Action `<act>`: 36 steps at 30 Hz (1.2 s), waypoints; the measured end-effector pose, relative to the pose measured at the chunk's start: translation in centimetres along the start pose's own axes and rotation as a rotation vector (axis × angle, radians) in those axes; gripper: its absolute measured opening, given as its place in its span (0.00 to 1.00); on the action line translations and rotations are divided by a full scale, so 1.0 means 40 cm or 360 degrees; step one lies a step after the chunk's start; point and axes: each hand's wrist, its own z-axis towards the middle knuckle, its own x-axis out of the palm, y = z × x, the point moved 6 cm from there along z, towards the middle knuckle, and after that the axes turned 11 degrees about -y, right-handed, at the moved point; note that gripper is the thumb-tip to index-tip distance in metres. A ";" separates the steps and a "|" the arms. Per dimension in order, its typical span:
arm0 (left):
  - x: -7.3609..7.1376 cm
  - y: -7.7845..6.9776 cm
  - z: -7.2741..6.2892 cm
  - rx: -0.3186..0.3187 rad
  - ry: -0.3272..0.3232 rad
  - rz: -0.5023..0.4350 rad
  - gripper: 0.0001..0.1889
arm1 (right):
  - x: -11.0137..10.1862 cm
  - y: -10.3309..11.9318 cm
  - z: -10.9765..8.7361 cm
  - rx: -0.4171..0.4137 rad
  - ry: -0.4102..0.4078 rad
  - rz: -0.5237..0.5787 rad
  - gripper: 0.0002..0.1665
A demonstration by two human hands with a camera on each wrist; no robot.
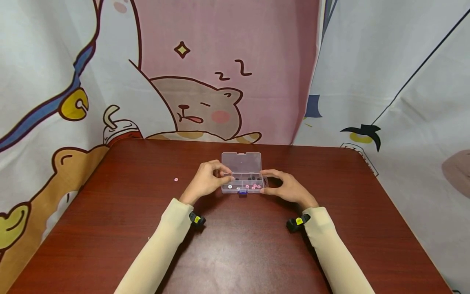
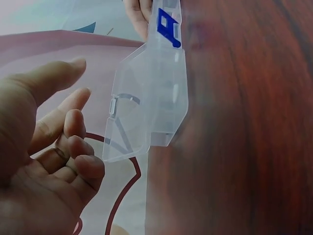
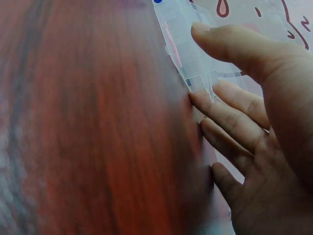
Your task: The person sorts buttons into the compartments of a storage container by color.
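Note:
A clear plastic compartment box (image 1: 233, 191) sits on the table with its lid (image 1: 241, 162) raised at the back and a blue latch (image 1: 242, 192) in front. Small pink pieces (image 1: 258, 186) lie in its front right compartments, dark pieces (image 1: 253, 178) behind them. My left hand (image 1: 207, 179) hovers over the box's left end; in the left wrist view its thumb and index finger stand apart with nothing visible between them. The right hand (image 1: 286, 188) holds the box's right end, thumb at the front corner and fingers behind.
A single small pink piece (image 1: 176, 179) lies on the brown table (image 1: 242, 245), left of the left hand. Behind the table's far edge hangs a printed cloth (image 1: 275, 73). Each wrist wears a small black camera.

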 end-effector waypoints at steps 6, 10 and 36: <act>-0.020 0.003 0.003 -0.0019 -0.0008 -0.0033 0.16 | 0.001 0.000 0.000 0.0002 0.0003 0.0005 0.39; -0.038 0.010 0.003 -0.0014 -0.0036 -0.0016 0.19 | 0.001 0.000 -0.002 0.0006 0.0000 -0.0008 0.39; -0.225 0.132 -0.042 -0.0200 -0.0169 0.0185 0.24 | 0.000 -0.002 0.001 -0.0019 -0.0016 -0.0008 0.40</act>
